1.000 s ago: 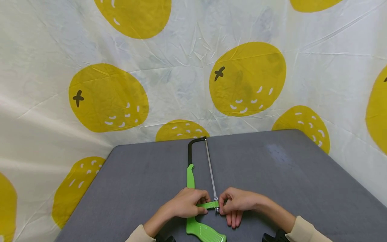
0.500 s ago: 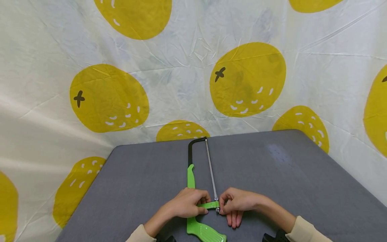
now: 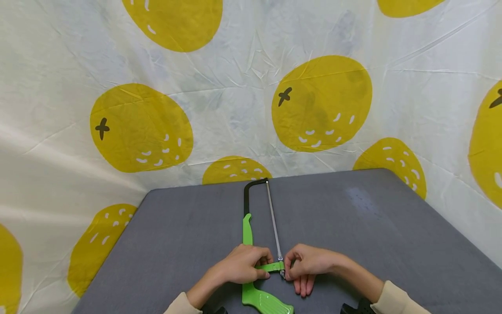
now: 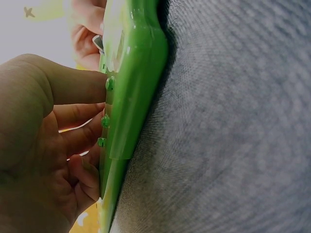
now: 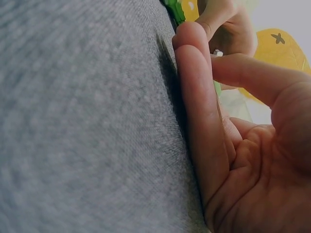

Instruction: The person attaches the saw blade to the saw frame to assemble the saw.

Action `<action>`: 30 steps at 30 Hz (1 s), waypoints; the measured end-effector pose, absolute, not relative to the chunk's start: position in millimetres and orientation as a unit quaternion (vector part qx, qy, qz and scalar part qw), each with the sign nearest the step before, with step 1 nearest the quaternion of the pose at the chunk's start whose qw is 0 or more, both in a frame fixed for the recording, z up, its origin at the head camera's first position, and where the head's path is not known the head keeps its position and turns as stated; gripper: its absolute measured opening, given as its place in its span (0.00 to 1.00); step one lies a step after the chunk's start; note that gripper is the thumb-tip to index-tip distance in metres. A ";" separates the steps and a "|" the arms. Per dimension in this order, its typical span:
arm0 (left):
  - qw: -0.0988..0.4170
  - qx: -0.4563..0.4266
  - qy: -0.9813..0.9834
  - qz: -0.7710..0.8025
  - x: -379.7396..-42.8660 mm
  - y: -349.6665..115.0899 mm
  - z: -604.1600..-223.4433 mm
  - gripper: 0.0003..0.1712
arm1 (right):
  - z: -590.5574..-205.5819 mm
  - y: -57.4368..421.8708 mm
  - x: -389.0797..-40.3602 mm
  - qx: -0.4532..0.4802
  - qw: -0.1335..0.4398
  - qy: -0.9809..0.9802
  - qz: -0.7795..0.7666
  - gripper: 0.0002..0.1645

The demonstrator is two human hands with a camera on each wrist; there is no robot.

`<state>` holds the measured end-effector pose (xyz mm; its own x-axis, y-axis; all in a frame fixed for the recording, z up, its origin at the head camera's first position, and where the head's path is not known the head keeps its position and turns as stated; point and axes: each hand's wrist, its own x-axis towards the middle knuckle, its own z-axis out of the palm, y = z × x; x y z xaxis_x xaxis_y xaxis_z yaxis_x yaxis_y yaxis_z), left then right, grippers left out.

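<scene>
A hacksaw with a green handle and body [image 3: 248,231] lies flat on the grey table, its black front bow pointing away from me. Its thin silver blade [image 3: 273,218] runs along the right side. My left hand [image 3: 244,263] holds the green lower arm of the frame between thumb and fingers; in the left wrist view, the thumb presses against the green plastic [image 4: 138,87]. At the near end of the blade, my right hand [image 3: 310,261] pinches the small metal wing nut [image 3: 282,274] with thumb and index finger. Its other fingers [image 5: 199,111] rest along the tabletop.
The grey cloth-covered table [image 3: 188,226] reaches back to a white curtain [image 3: 231,117] printed with yellow fruit. The curtain also hangs along both sides. A pale worn patch [image 3: 361,199] marks the table at the right.
The wing nut has turned slightly between my right thumb and index finger. Both hands and the hacksaw keep nearly the same place.
</scene>
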<state>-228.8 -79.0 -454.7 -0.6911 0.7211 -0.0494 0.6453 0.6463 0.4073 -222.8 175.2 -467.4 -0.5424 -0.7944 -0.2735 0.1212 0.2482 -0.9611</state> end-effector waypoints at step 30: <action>0.107 0.378 0.900 0.187 -228.8 -79.1 -455.3 0.09 | -465.7 173.5 -222.0 -0.235 0.399 0.692 -0.554 0.17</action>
